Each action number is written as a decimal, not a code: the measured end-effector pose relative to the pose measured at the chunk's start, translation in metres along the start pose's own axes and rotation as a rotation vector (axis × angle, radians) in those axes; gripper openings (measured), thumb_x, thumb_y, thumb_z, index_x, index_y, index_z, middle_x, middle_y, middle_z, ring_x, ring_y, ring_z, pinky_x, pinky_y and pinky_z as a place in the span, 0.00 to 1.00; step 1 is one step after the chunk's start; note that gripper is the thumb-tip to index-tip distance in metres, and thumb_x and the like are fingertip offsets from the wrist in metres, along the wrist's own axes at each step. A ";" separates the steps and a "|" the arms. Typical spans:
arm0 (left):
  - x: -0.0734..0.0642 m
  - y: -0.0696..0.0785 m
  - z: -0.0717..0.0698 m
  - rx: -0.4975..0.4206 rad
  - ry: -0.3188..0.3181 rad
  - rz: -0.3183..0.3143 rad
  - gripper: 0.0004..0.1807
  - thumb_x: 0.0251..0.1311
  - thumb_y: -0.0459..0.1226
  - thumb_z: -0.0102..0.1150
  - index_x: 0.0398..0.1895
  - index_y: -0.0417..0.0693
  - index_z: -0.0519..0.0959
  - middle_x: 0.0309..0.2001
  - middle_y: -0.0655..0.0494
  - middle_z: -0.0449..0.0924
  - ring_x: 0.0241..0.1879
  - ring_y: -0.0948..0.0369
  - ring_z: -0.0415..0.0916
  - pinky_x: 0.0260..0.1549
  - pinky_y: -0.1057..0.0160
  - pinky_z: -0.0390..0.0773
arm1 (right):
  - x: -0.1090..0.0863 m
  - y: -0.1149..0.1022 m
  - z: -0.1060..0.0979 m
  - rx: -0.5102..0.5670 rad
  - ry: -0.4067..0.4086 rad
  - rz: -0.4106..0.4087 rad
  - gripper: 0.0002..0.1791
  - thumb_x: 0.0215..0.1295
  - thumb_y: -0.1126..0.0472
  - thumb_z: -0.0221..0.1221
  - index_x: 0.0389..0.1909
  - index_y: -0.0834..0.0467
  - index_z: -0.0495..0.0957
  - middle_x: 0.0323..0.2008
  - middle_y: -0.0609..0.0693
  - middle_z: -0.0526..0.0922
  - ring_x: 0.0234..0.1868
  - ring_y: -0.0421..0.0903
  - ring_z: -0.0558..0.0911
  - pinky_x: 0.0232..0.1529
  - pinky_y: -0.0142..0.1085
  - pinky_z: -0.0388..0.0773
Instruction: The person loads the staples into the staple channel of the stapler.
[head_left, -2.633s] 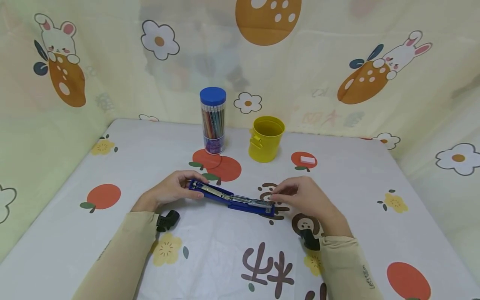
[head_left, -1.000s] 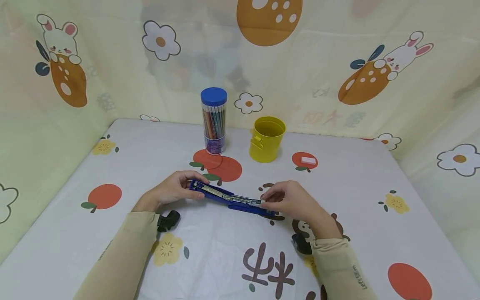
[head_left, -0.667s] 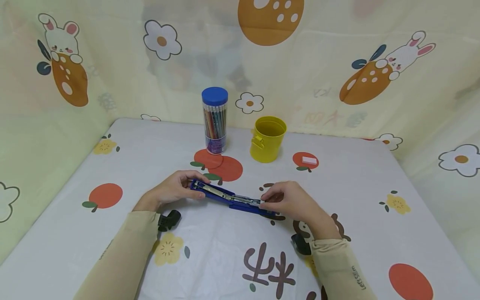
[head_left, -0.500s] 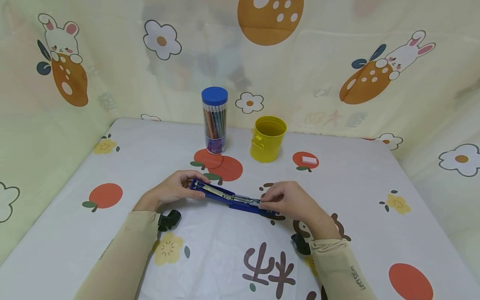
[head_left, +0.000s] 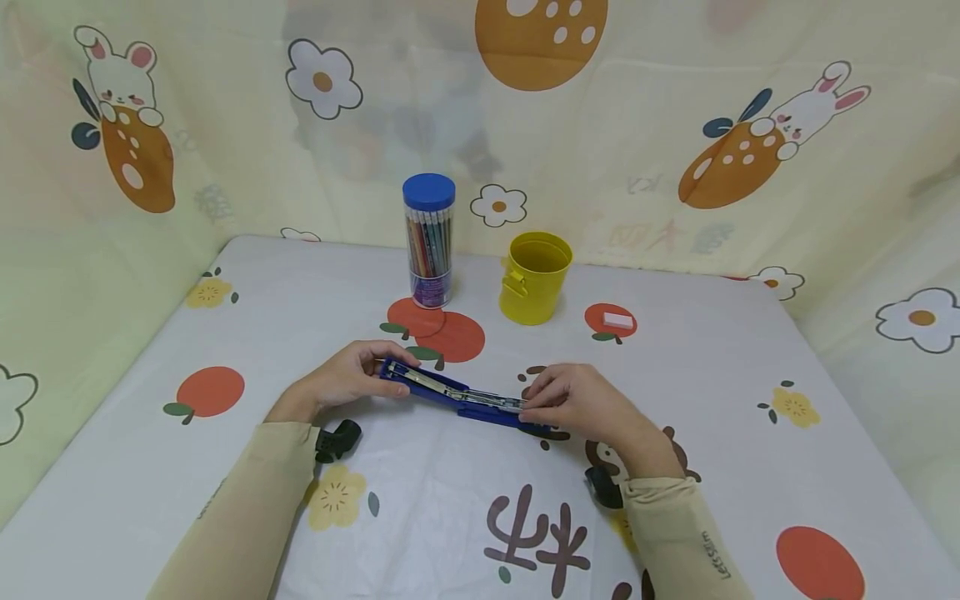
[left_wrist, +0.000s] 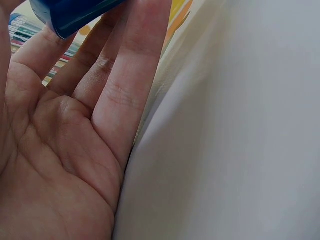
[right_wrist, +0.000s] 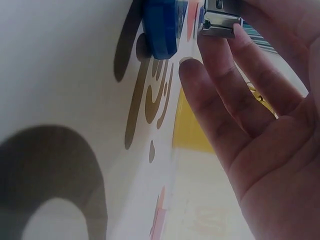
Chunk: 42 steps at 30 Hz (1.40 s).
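Observation:
A blue stapler (head_left: 487, 415) lies unfolded in a long, shallow V across the middle of the table, its metal inside facing up. My left hand (head_left: 347, 375) holds its left end between thumb and fingers; the left wrist view shows that blue end (left_wrist: 75, 15) at the fingertips. Over the right end, my right hand (head_left: 588, 407) pinches the silver metal rail (head_left: 491, 400) with thumb and fingertips. In the right wrist view the rail's square metal end (right_wrist: 220, 24) sits among the fingers, apart from the blue base (right_wrist: 162, 30). My right fingers hide part of the rail in the head view.
Behind the stapler stand a clear tube of pencils (head_left: 429, 242) with a blue lid and a yellow bucket (head_left: 536, 283). A small pink-and-white eraser (head_left: 617, 320) lies to the right of the bucket. A patterned curtain hangs behind the table.
Since the oldest frame my right hand has shifted left and slightly down, from the stapler's right tip onto its rail. Over the last second it has barely moved; the left hand keeps its hold.

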<state>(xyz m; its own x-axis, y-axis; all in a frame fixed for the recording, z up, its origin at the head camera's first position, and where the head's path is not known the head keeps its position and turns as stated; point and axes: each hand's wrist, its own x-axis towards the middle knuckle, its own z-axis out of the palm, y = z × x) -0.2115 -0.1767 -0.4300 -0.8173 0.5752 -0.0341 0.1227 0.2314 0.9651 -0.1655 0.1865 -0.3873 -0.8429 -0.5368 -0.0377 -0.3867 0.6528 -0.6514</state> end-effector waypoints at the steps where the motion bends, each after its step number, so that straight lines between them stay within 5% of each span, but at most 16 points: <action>1: 0.000 0.000 0.000 -0.001 -0.002 0.000 0.23 0.55 0.33 0.74 0.55 0.41 0.82 0.51 0.47 0.83 0.39 0.54 0.75 0.35 0.66 0.72 | -0.001 0.000 0.000 0.007 0.001 0.006 0.05 0.57 0.55 0.74 0.34 0.49 0.92 0.39 0.40 0.85 0.46 0.45 0.80 0.45 0.38 0.80; 11: -0.001 0.003 -0.001 0.000 0.020 -0.024 0.26 0.53 0.33 0.76 0.56 0.38 0.81 0.51 0.45 0.82 0.39 0.54 0.76 0.34 0.67 0.73 | -0.008 0.007 -0.011 0.273 0.032 0.156 0.40 0.51 0.52 0.78 0.66 0.52 0.74 0.57 0.53 0.80 0.52 0.51 0.82 0.45 0.42 0.82; 21: 0.001 0.025 0.004 -0.019 0.053 0.060 0.25 0.51 0.31 0.77 0.53 0.37 0.81 0.45 0.45 0.85 0.37 0.55 0.80 0.36 0.65 0.79 | -0.011 0.016 -0.015 0.379 0.009 0.120 0.48 0.50 0.57 0.79 0.72 0.54 0.66 0.61 0.59 0.76 0.56 0.56 0.80 0.49 0.44 0.81; 27: 0.011 0.053 0.025 0.007 0.092 0.141 0.22 0.51 0.30 0.76 0.51 0.39 0.82 0.40 0.47 0.84 0.37 0.50 0.81 0.39 0.61 0.81 | -0.014 0.019 -0.019 0.378 0.018 0.098 0.48 0.50 0.57 0.79 0.72 0.55 0.66 0.61 0.59 0.76 0.57 0.57 0.80 0.52 0.47 0.79; 33: 0.030 0.074 0.057 0.135 0.100 0.174 0.21 0.52 0.36 0.78 0.50 0.45 0.84 0.39 0.52 0.82 0.37 0.53 0.78 0.42 0.55 0.80 | -0.019 0.022 -0.025 0.366 0.038 0.099 0.48 0.49 0.58 0.79 0.72 0.51 0.67 0.61 0.57 0.76 0.57 0.56 0.79 0.54 0.51 0.77; 37: 0.041 0.079 0.076 0.215 0.079 0.204 0.20 0.53 0.41 0.77 0.50 0.49 0.85 0.39 0.59 0.83 0.39 0.56 0.76 0.44 0.49 0.79 | -0.021 0.024 -0.028 0.368 0.044 0.096 0.48 0.48 0.58 0.79 0.71 0.47 0.67 0.61 0.55 0.76 0.58 0.55 0.79 0.55 0.52 0.76; 42: 0.053 0.076 0.097 0.323 0.039 0.261 0.21 0.54 0.45 0.77 0.51 0.52 0.86 0.42 0.66 0.83 0.44 0.61 0.75 0.46 0.55 0.77 | -0.024 0.026 -0.031 0.389 0.057 0.106 0.47 0.49 0.61 0.79 0.71 0.46 0.67 0.62 0.56 0.75 0.59 0.56 0.79 0.56 0.52 0.76</action>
<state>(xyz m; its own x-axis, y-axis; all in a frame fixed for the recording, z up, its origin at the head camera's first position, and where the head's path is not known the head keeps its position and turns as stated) -0.1908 -0.0532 -0.3840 -0.7555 0.6182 0.2167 0.4935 0.3195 0.8090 -0.1669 0.2326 -0.3798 -0.8941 -0.4398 -0.0846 -0.1357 0.4462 -0.8846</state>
